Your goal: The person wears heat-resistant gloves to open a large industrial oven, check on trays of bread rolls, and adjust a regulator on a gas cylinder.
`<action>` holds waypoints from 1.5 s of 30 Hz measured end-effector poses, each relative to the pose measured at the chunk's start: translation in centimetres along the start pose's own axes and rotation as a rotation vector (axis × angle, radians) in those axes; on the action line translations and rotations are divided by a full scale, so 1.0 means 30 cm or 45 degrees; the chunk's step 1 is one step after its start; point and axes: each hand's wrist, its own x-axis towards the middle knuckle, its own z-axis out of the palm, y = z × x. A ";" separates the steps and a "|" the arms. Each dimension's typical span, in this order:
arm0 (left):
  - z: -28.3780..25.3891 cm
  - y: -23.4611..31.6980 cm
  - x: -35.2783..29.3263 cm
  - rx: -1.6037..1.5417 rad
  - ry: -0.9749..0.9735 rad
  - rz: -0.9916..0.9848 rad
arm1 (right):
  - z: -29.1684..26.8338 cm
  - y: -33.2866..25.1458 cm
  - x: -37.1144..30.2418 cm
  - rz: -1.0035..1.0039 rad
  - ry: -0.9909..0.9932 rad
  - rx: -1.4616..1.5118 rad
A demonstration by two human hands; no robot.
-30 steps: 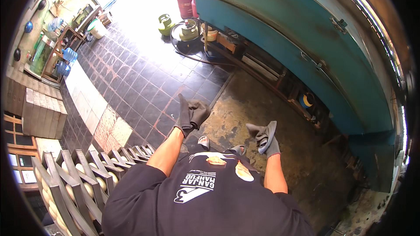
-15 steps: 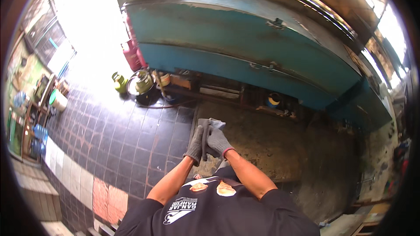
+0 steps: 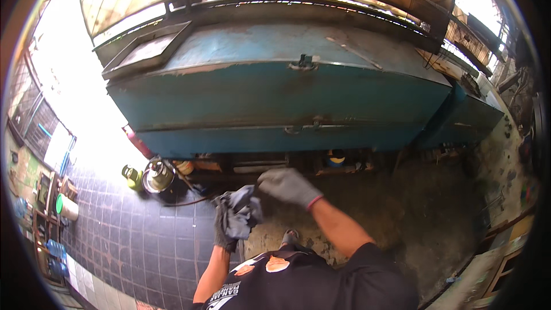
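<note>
Left hand, in a grey knit glove: grip closed on a crumpled grey cloth, which bunches up over the fingers. Cloth sits in front of the body, left of centre, above the edge between dark floor tiles and bare concrete. Right hand, gloved likewise with a red cuff: grip released, fingers loosely bent and pointing left, just beside the cloth, apart from it. Far side: long blue metal cabinet, shallow tray on its top at left. Green gas cylinder on the tiles, far left.
</note>
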 end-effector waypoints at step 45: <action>-0.016 0.171 0.851 -0.559 -0.265 -0.252 | -0.945 -0.068 0.917 -0.482 0.771 -0.705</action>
